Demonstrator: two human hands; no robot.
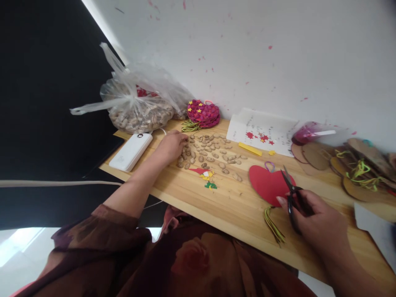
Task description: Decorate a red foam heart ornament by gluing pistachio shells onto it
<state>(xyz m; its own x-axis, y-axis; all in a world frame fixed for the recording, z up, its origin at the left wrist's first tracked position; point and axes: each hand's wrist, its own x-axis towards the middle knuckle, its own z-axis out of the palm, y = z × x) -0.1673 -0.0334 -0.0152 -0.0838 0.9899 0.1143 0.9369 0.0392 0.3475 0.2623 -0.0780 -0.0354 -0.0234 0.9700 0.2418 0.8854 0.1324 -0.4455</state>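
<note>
My right hand (321, 225) is closed round the black handles of a pair of scissors (291, 187). The blades point up and away, over the right side of a red paper heart (262, 184). A purple loop sits at the heart's top, and a green-yellow yarn tassel (273, 226) hangs from its lower tip. At the left edge of scattered peanuts (213, 144), my left hand (171, 147) has its fingers bent down and together; what the fingertips hold is hidden. Nearer the table edge lie red, yellow and green paper scraps (206, 173).
Knotted plastic bags of peanuts (136, 111) stand against the wall beside a magenta star-decorated piece (204, 113). A white power bank (131, 152) lies at the left edge. Written paper (239, 128) with red stars, a yellow strip (250, 149) and cardboard shapes (315, 156) sit at the right.
</note>
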